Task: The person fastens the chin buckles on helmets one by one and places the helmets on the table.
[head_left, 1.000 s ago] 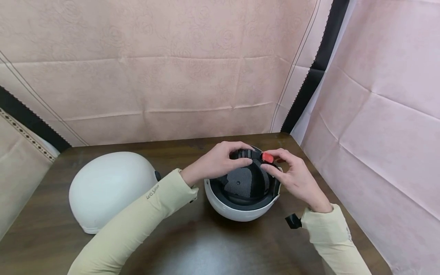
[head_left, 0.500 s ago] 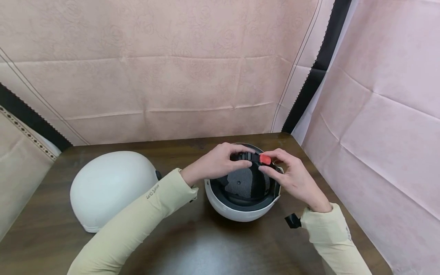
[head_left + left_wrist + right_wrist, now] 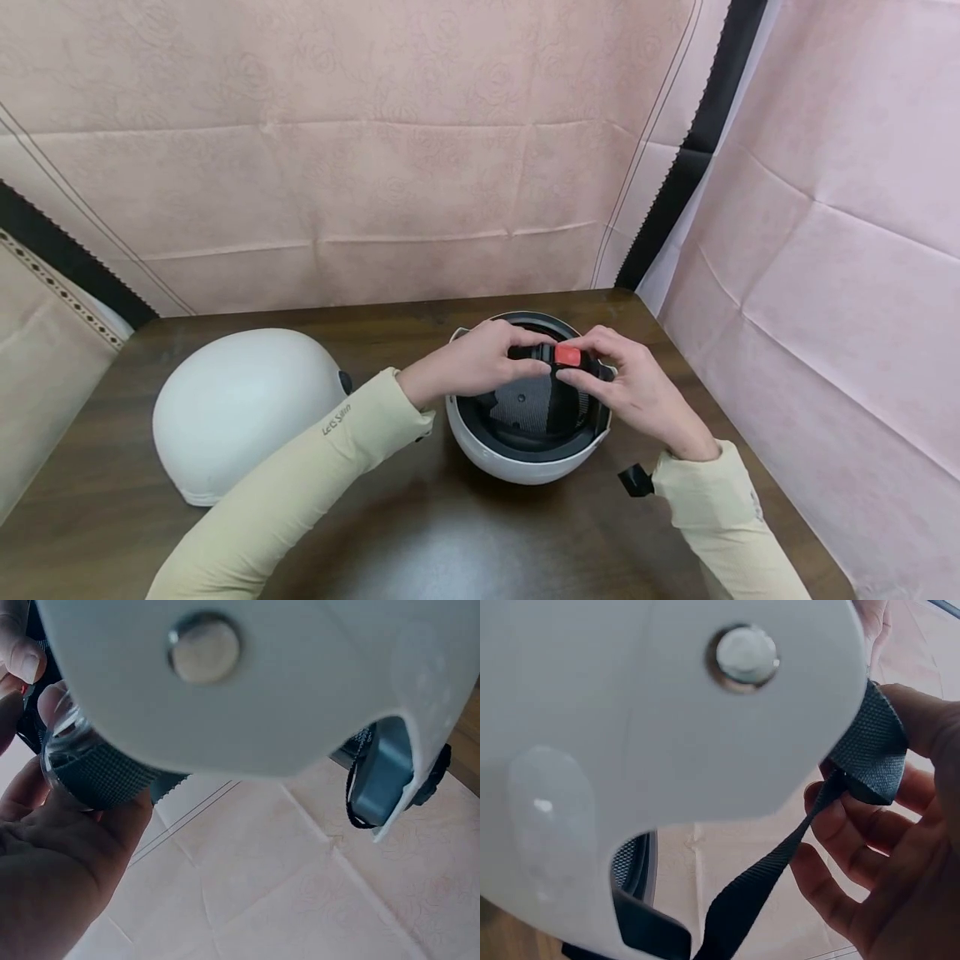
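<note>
A white helmet (image 3: 525, 472) lies upside down on the table, its black padded lining facing up. Over its opening, my left hand (image 3: 480, 358) pinches the black part of the chin strap buckle (image 3: 537, 353) between thumb and fingers. From the other side, my right hand (image 3: 637, 390) pinches the buckle's red part (image 3: 567, 355), which sits right against the black one. In the left wrist view, a dark woven strap (image 3: 105, 778) with clear plastic around it crosses my fingers. The right wrist view shows a black strap (image 3: 871, 746) running beside my right fingers and a rivet on the shell.
A second white helmet (image 3: 243, 408) stands dome up to the left, beside my left forearm. The brown wooden table (image 3: 442, 542) ends at a pink cloth wall (image 3: 390, 192) behind and another cloth wall (image 3: 840, 267) to the right.
The red part has moved left and slightly down with my right hand, closer to the black part. My left hand has lowered slightly, and more of the helmet's far rim shows.
</note>
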